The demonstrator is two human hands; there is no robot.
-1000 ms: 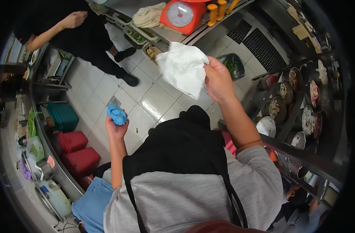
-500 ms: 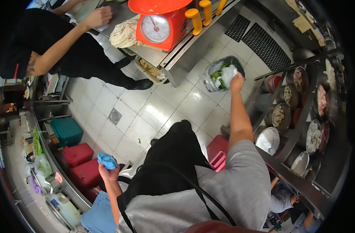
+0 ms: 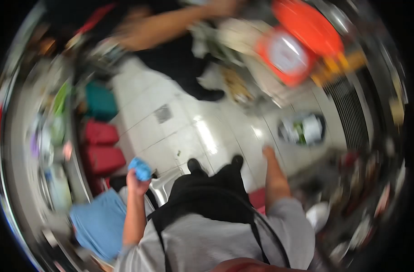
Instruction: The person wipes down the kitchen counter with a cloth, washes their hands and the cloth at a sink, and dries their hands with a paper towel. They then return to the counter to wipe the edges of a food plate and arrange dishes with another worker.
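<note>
My left hand (image 3: 136, 181) is closed around a crumpled blue cloth (image 3: 140, 169), at the lower left over the front of my body. My right hand (image 3: 269, 152) hangs over the floor on the right, small and smeared, and its fingers cannot be made out. No white sheet shows at it. To its right, on the floor, stands a bin (image 3: 284, 131) with green leaves and a white piece (image 3: 312, 129) lying in it.
An orange scale (image 3: 266, 47) sits on the counter at the top right. A co-worker's arm (image 3: 164, 29) reaches across the top. Red boxes (image 3: 106, 159) and a green box (image 3: 101, 100) stand left. Blurred pans line the right side. A floor drain (image 3: 163, 114) lies mid-left.
The white sheet has left my right hand, and a white piece now lies in the bin. My right hand has drawn back from the bin. The view has turned; my left hand keeps the blue cloth.
</note>
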